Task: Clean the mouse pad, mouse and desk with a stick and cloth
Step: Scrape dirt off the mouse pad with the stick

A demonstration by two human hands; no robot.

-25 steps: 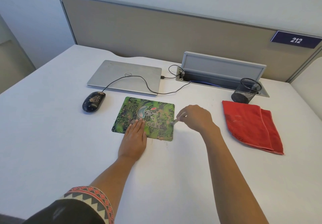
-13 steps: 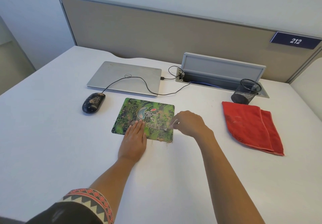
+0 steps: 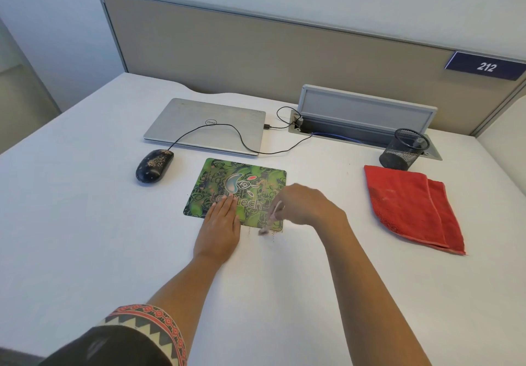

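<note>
A green patterned mouse pad [image 3: 242, 178] lies on the white desk [image 3: 85, 223]. My left hand [image 3: 220, 225] presses flat on the pad's near edge, fingers straight. My right hand [image 3: 307, 205] pinches a small pale stick [image 3: 271, 219], blurred, whose tip is at the pad's near right corner. Brown crumbs [image 3: 269, 233] lie on the desk just past that corner. A black mouse [image 3: 154, 165] speckled with brown dirt sits left of the pad. A folded red cloth [image 3: 412, 206] lies to the right.
A closed silver laptop [image 3: 205, 125] sits behind the pad, with the mouse cable [image 3: 242, 138] running across it to an open cable tray [image 3: 361, 121]. A black mesh pen cup [image 3: 404, 149] stands behind the cloth. A beige partition closes the far edge.
My right hand has swept the stick from the pad's right side toward its near right corner, pushing crumbs off onto the desk. My left hand has stayed on the pad.
</note>
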